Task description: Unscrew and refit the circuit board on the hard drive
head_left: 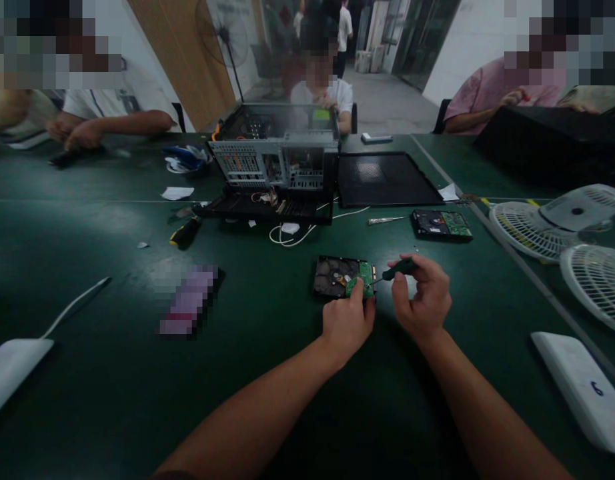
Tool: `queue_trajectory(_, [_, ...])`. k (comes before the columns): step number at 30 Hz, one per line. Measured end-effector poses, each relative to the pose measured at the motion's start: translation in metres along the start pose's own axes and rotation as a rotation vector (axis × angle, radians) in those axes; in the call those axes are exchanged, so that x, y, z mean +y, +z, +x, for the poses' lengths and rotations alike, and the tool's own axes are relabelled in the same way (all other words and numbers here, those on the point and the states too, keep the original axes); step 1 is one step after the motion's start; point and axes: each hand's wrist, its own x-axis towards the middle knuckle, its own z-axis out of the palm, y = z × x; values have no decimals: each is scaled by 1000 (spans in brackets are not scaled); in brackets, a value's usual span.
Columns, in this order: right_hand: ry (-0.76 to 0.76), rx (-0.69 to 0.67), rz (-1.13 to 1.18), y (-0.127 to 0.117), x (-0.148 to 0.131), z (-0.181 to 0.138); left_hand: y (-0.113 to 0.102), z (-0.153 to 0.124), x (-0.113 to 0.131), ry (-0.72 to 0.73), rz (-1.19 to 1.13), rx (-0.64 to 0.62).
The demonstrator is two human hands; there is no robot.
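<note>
A hard drive (332,277) lies on the green table with its green circuit board facing up. My left hand (345,320) grips the near right corner of the drive, the thumb on top of the board. Between the fingers of my right hand (422,300) is a screwdriver (400,269) with a dark green handle, held at a low slant. Its thin shaft points left, and the tip meets the right part of the circuit board. Whether it sits in a screw is too small to tell. A second hard drive (442,225) rests farther back on the right.
An opened computer case (277,163) stands at the back, beside its black side panel (387,179). Around lie a small screwdriver (385,220), a yellow-black screwdriver (185,232), a phone (190,300) and a white cable (307,237). White fans (525,230) stand right. Several people sit across the table.
</note>
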Motion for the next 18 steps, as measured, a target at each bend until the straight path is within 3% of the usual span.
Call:
queue_trajectory(5, [-57, 54, -165, -1, -2, 3, 0, 0, 0, 3, -6, 7])
queue_trajectory(10, [-16, -51, 19, 1, -4, 2, 1, 0, -1, 4, -8, 4])
queue_trajectory(15, [-49, 40, -123, 0, -2, 0, 1, 0, -1, 7, -17, -5])
queue_trajectory(18, [-48, -2, -66, 0, -2, -1, 1, 0, -2, 4, -17, 2])
